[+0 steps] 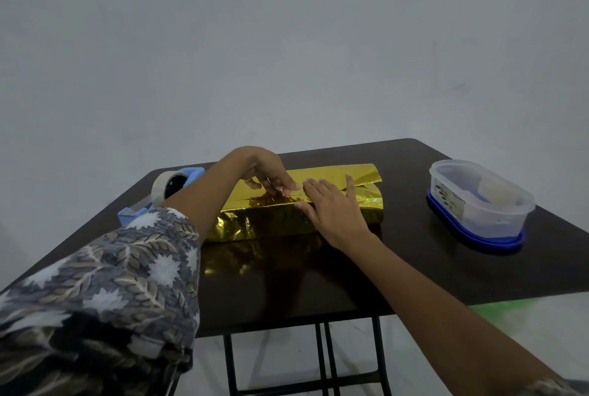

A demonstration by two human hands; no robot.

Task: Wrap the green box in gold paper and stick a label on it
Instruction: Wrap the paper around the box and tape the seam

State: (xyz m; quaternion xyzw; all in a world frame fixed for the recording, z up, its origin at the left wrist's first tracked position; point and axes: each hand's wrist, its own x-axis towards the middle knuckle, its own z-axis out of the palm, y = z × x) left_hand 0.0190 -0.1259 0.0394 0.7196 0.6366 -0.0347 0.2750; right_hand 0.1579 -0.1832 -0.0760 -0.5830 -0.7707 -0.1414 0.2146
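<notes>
I see the gold paper (287,217) folded round a long box shape in the middle of a dark table (446,268). The green box itself is covered from my view. The left hand (267,175) arches over the paper's top seam, fingers bent, tips down on the foil; I cannot tell whether they pinch anything. The right hand (334,207) lies flat on the same seam, fingers straight, thumb spread, pressing the paper and gripping nothing. Left of the paper stands a blue tape dispenser (192,174). Right of the paper, well apart, a clear plastic tub (478,201) rests on a blue lid (490,245).
</notes>
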